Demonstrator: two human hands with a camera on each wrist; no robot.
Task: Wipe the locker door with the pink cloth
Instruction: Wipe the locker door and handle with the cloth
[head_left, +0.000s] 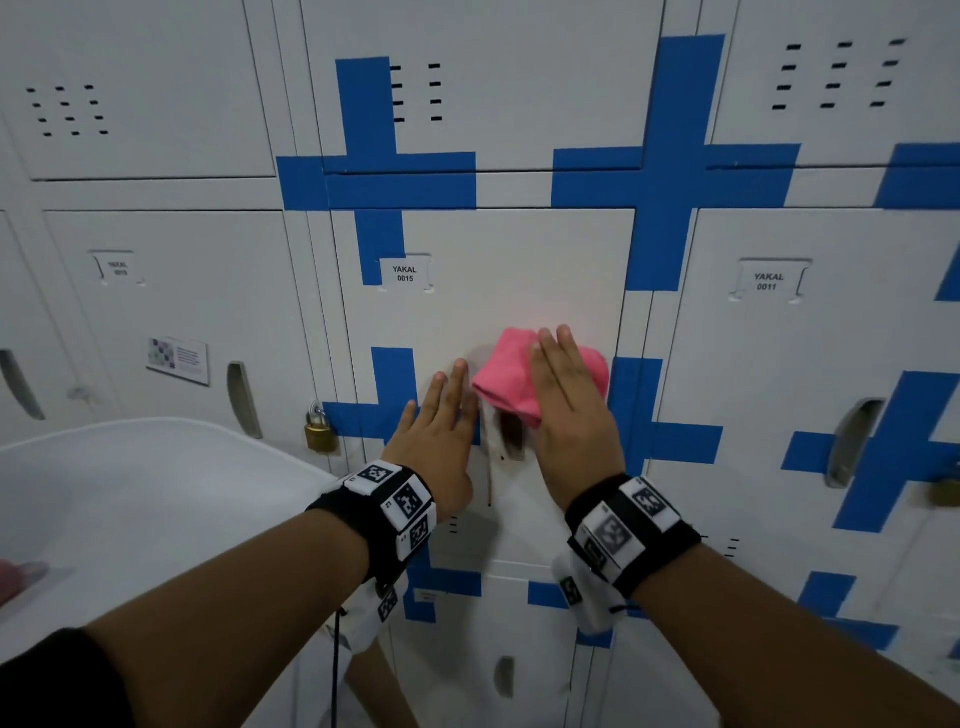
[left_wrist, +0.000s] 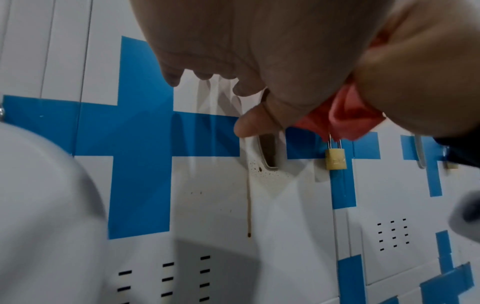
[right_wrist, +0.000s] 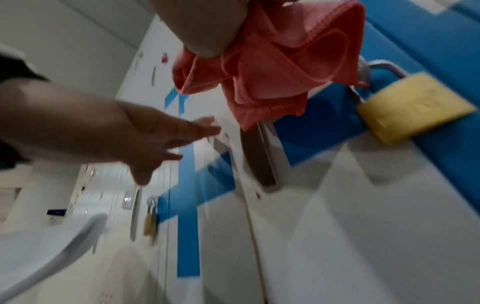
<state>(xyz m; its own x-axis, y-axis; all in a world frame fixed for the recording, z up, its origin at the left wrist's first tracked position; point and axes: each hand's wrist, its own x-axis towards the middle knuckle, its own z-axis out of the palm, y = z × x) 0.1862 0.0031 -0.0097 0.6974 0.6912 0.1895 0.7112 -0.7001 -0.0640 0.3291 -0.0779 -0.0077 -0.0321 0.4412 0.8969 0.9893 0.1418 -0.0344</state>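
The white locker door (head_left: 498, 291) labelled YAKAL 0015 fills the middle of the head view. My right hand (head_left: 561, 379) lies flat with straight fingers and presses the bunched pink cloth (head_left: 506, 382) against the door, just above the handle recess (head_left: 511, 439). In the right wrist view the cloth (right_wrist: 280, 67) hangs crumpled under the palm. My left hand (head_left: 444, 405) rests flat on the door left of the cloth and holds nothing. A brown drip stain (left_wrist: 249, 205) runs down from the recess (left_wrist: 270, 152), with small specks beside it.
A brass padlock (head_left: 320, 434) hangs on the locker to the left, another padlock (right_wrist: 413, 107) close to the right of the cloth. A white basin (head_left: 130, 493) juts out at lower left. Blue tape crosses (head_left: 670, 176) mark the doors.
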